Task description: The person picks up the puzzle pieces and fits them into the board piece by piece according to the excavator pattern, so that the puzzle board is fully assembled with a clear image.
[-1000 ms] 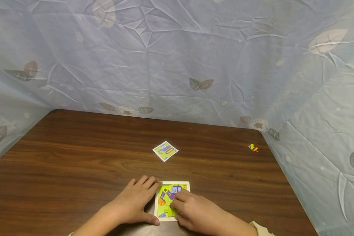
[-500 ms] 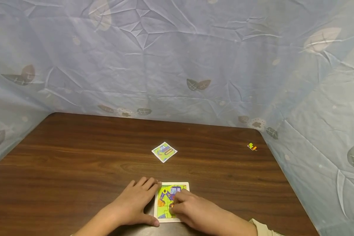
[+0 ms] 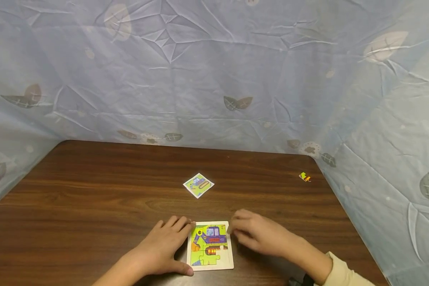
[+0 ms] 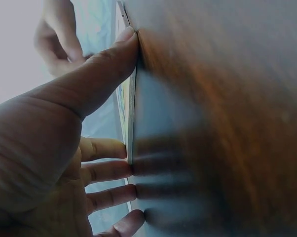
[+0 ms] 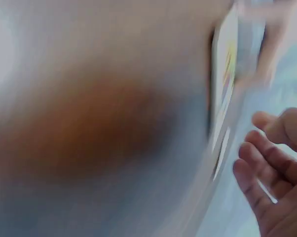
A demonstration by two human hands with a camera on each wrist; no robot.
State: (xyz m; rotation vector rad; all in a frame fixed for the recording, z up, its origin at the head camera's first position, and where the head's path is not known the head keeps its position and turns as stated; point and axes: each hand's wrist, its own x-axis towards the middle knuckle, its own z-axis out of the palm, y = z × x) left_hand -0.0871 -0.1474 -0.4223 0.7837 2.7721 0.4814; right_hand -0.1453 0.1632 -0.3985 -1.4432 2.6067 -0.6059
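A square jigsaw puzzle (image 3: pixel 209 246) in a white frame lies near the table's front edge. Its fitted pieces form a purple excavator on green, and bare white backing shows at the lower right. My left hand (image 3: pixel 164 248) rests along the puzzle's left side, thumb at the near corner, fingertips at the far one. The left wrist view shows its thumb (image 4: pixel 109 66) touching the frame's edge. Just off the frame's right side is my right hand (image 3: pixel 259 232); in the right wrist view its fingers (image 5: pixel 269 168) are loosely bent with nothing between them.
Beyond the puzzle lies a small white-bordered excavator picture card (image 3: pixel 198 185), turned cornerwise. Loose green-and-orange puzzle pieces (image 3: pixel 305 177) lie near the far right corner of the brown table (image 3: pixel 111 178). A pale blue leaf-print cloth (image 3: pixel 200 79) hangs around the back and sides.
My right hand has lifted off the puzzle and moved right, uncovering the excavator's body and a red-and-black track piece. The left hand has stayed at the frame's left side.
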